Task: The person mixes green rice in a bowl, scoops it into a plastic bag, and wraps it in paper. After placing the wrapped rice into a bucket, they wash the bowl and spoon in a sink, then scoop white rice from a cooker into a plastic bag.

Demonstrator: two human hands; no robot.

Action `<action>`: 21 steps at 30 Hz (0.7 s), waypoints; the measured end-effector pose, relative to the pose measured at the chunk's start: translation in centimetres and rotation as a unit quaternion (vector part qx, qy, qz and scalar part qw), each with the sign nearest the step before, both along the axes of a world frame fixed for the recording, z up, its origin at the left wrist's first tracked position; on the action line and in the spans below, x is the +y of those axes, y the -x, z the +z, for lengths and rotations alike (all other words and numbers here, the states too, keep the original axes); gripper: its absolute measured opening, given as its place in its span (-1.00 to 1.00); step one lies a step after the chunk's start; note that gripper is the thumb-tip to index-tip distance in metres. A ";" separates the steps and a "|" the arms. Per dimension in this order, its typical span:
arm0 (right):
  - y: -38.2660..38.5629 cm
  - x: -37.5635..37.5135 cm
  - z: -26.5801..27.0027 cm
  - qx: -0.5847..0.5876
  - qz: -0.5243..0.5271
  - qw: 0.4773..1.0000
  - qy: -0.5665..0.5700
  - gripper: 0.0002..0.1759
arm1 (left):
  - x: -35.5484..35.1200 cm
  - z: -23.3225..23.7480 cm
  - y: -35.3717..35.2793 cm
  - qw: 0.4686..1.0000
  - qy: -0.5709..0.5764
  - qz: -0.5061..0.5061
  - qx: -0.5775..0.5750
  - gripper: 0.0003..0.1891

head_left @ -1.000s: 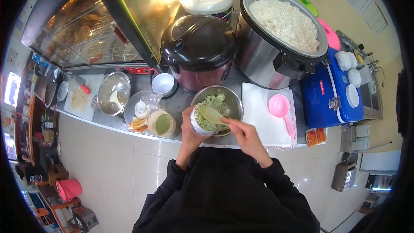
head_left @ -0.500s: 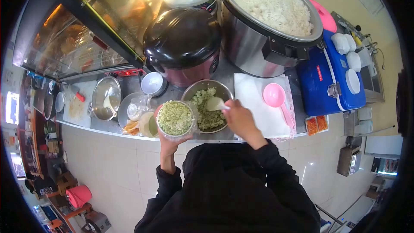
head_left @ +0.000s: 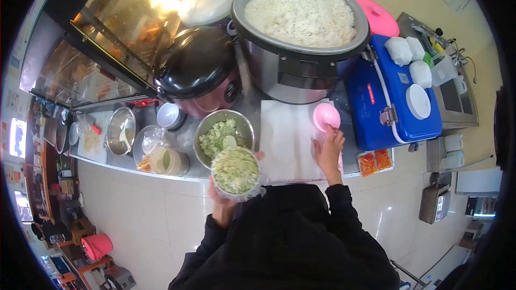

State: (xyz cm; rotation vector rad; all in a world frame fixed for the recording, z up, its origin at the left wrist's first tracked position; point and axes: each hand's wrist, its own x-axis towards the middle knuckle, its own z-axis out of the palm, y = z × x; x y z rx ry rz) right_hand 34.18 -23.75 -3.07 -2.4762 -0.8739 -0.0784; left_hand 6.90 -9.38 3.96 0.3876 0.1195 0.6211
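My left hand (head_left: 221, 200) is wrapped round a plastic-lined tub (head_left: 257, 187) filled with greenish rice-like grains (head_left: 235, 171), held over the near rim of a steel bowl (head_left: 246, 124). More of the green mix (head_left: 216, 133) lies in that bowl. A pale spoon (head_left: 230, 142) rests in it, its handle hidden behind the tub. On the white paper (head_left: 285, 139), my right hand (head_left: 329, 153) has its fingers over the handle of a pink scoop (head_left: 326, 114), fingertips at the cup's near rim; most of the handle is covered.
A large cooker of white rice (head_left: 303, 16) and a dark rice cooker (head_left: 199, 67) stand behind. A blue cooler (head_left: 371, 102) and orange packets (head_left: 375, 161) are at right. Leftward are a beige container (head_left: 169, 160), a white bowl (head_left: 170, 115) and another steel bowl (head_left: 121, 131).
My right hand has let go of the spoon, leaving it in the bowl, and moved right to the pink scoop. The filled tub has come nearer my body. The camera view has shifted.
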 end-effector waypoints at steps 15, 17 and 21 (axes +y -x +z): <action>-4.8 -10.0 -2.2 -0.050 0.087 0.993 -0.065 -0.60 | -0.2 -2.5 -14.1 0.789 -0.523 0.046 0.318 -0.33; -4.9 -10.5 -1.3 -0.069 0.105 0.991 -0.053 -0.59 | 0.0 -2.9 -16.4 0.627 -0.704 0.041 0.331 -0.33; -5.4 -10.5 -2.0 -0.027 0.087 0.995 -0.051 -0.57 | -3.9 -6.1 -19.2 0.408 -0.754 -0.039 0.514 -0.32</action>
